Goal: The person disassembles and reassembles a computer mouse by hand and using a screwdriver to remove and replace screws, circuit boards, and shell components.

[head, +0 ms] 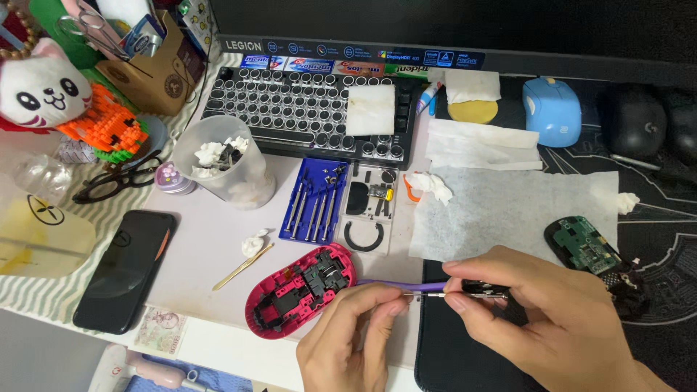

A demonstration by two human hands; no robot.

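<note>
My left hand (356, 334) pinches a thin purple-handled tool (396, 285) that lies across the desk edge. My right hand (548, 319) grips a small dark metal part (485, 290) at the tool's tip. Just left of both hands lies an opened red mouse shell (279, 308), its black inner frame facing up. A green circuit board (584, 245) sits on a black base to the right of my right hand.
Behind are a black round-key keyboard (290, 109), a blue screwdriver tray (316, 199), a clear parts tray (370, 210), a plastic cup of swabs (225, 160), white wipes (508, 210), a blue mouse (553, 110), a black mouse (635, 120). A black phone (123, 268) and glasses (116, 178) lie at the left.
</note>
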